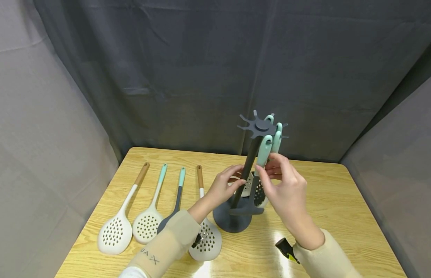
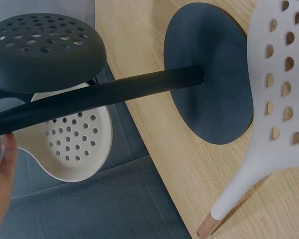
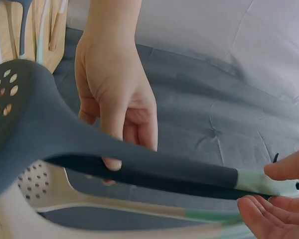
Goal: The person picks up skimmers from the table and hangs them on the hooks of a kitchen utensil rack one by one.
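My left hand [image 1: 220, 187] grips the post of a dark utensil stand [image 1: 250, 158], which has a round base and a star of hooks on top. With thumb and fingers my right hand [image 1: 288, 189] pinches the mint handle of a dark skimmer [image 1: 265, 150] up by the hooks. Its perforated head [image 2: 45, 55] hangs low beside the post, over the base. Behind it, more mint-handled utensils hang from the stand, among them a cream skimmer [image 2: 74, 139]. The right fingers are partly hidden behind the handle in the head view.
Left of the stand on the wooden table [image 1: 326, 200] lie a white skimmer [image 1: 115, 233], a cream skimmer [image 1: 148, 226], a dark mint-handled utensil [image 1: 179, 193] and another white skimmer [image 1: 206, 251], partly under the left forearm. A dark curtain [image 1: 187, 77] hangs behind.
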Demonstrator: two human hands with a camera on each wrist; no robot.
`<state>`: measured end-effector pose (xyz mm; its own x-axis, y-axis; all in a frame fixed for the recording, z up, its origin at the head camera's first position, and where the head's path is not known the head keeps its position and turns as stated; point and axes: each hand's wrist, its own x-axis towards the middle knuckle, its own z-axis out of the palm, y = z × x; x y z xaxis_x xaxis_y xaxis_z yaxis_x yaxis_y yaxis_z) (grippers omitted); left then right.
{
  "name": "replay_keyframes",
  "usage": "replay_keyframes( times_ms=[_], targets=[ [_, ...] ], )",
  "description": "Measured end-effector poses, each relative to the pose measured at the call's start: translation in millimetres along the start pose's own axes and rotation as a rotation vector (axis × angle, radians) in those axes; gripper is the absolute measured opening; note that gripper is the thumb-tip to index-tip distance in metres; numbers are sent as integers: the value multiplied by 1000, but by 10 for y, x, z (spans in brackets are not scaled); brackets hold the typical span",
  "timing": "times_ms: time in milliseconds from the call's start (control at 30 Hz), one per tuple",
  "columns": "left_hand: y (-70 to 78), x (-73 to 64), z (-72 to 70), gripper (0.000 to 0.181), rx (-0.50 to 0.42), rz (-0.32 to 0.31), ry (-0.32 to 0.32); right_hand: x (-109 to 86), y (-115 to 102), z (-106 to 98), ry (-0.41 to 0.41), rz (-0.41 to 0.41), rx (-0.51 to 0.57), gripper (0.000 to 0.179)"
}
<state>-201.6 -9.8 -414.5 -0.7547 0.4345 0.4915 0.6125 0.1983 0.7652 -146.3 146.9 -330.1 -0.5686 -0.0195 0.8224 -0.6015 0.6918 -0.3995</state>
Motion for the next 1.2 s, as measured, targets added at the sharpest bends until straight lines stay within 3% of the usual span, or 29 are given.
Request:
replay_keyframes(
  times_ms=[167, 333, 467, 600, 700, 767, 967, 1200],
  targets=[
    [-7, -1, -1, 36, -3, -8, -6, 25, 132, -99, -4, -128, 33, 30],
    [-18, -5, 1, 36, -4, -22, -16, 55, 333, -164, 17, -340, 98, 39],
    [-18, -6, 1, 36, -2, -30, -13, 57, 524, -172, 56, -509, 119, 32],
    [-11, -5, 1, 36, -3, -22, -12, -26, 799, -126, 133, -571, 116, 23],
    [-6, -4, 0, 36, -4, -16, -14, -150, 1072, -78, 145, -535, 103, 26],
    [-5, -3, 1, 36, -5, -17, -13, -270, 1287, -44, 112, -475, 87, 31],
    [-9, -3, 4, 36, -1, -20, -3, -753, 1863, 92, -101, -212, 55, 48],
    [-13, -2, 8, 36, -8, -11, -3, -1239, 2127, 316, -301, 107, 102, 72]
  ],
)
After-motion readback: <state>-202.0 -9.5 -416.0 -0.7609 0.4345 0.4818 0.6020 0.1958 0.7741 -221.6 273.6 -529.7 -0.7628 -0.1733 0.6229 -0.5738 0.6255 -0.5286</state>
